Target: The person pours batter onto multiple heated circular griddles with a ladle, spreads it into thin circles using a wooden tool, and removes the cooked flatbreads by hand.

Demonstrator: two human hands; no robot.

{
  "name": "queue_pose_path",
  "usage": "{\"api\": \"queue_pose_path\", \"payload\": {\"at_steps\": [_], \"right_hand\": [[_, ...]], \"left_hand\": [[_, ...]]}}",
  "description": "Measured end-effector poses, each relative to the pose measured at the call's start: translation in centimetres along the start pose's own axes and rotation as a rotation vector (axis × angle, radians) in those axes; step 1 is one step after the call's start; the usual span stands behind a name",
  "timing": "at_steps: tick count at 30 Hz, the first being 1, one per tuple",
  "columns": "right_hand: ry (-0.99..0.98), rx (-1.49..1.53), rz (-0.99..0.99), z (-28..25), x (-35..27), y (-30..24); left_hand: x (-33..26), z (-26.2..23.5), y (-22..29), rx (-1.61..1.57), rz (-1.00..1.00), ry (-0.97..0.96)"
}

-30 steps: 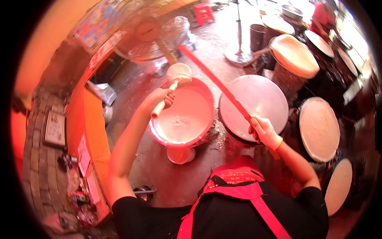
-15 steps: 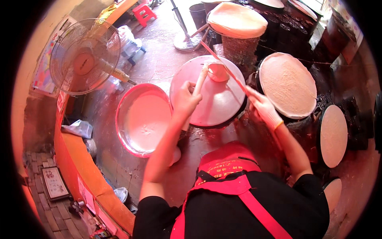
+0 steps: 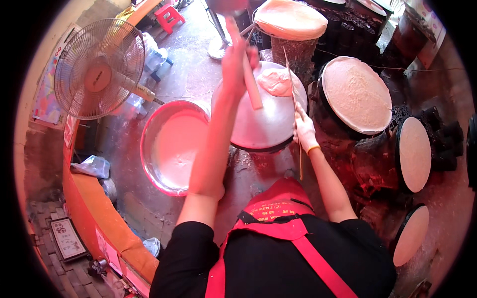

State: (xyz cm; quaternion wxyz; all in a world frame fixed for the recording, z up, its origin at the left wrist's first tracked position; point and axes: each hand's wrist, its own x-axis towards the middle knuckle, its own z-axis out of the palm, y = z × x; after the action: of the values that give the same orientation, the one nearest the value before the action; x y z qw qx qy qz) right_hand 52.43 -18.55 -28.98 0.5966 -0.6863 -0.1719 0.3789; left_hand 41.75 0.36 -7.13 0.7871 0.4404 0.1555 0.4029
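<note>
My left hand (image 3: 237, 64) is raised over the far left edge of a round griddle (image 3: 258, 126), closed around the handle of a ladle (image 3: 252, 84). Motion smears the ladle's head at the top of the picture. A pink-lit pool of batter (image 3: 276, 82) lies on the far part of the griddle. In a pale glove, my right hand (image 3: 304, 130) grips a long, thin flat stick (image 3: 293, 89) at the griddle's right edge. The stick stands nearly lengthwise beside the batter. Left of the griddle is a red-rimmed basin (image 3: 144, 154) of batter, partly hidden by my left forearm.
More round griddles with pale flatbreads (image 3: 355, 94) stand to the right. Stacked thin sheets (image 3: 290, 20) rest on a drum beyond. A standing fan (image 3: 99, 69) is at the left, above an orange counter (image 3: 99, 208). A red stool (image 3: 169, 19) stands far back.
My left hand has lifted the ladle up and away from the griddle, uncovering the batter pool. My right hand has shifted left, and the stick has swung from slanting to nearly lengthwise.
</note>
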Motion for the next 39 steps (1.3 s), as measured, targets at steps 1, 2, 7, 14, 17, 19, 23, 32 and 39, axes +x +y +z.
{"api": "queue_pose_path", "payload": {"at_steps": [1,2,7,14,17,19,23,32,39], "right_hand": [[-0.09,0.273,0.206,1.0,-1.2,-2.6],[-0.1,0.453,0.245,1.4,-1.7,-3.2],[0.13,0.726,0.137,4.5,-8.9,0.7],[0.202,0.566,0.152,13.6,-5.1,-1.9],[0.129,0.355,0.101,13.9,-3.0,-3.8],[-0.038,0.306,0.207,11.3,-2.9,-4.5],[0.041,0.348,0.125,6.8,-7.8,-1.5],[-0.054,0.288,0.206,9.5,-4.4,-2.8],[-0.472,-0.068,0.245,4.7,-5.3,-6.7]], "left_hand": [[-0.3,0.3,2.3,0.039,0.034,0.011],[-0.8,-0.1,4.2,0.072,-0.002,-0.028],[-9.5,-7.0,6.4,0.212,-0.332,0.147],[-26.4,-13.6,1.2,0.201,-0.486,0.537],[-30.3,-15.4,1.5,0.123,-0.518,0.587],[-32.3,-16.9,1.8,0.048,-0.548,0.587],[-35.0,-19.5,2.0,0.049,-0.593,0.657],[-37.6,-20.4,-0.4,0.175,-0.474,0.792],[-38.3,-17.3,-4.3,0.152,-0.442,0.982]]}}
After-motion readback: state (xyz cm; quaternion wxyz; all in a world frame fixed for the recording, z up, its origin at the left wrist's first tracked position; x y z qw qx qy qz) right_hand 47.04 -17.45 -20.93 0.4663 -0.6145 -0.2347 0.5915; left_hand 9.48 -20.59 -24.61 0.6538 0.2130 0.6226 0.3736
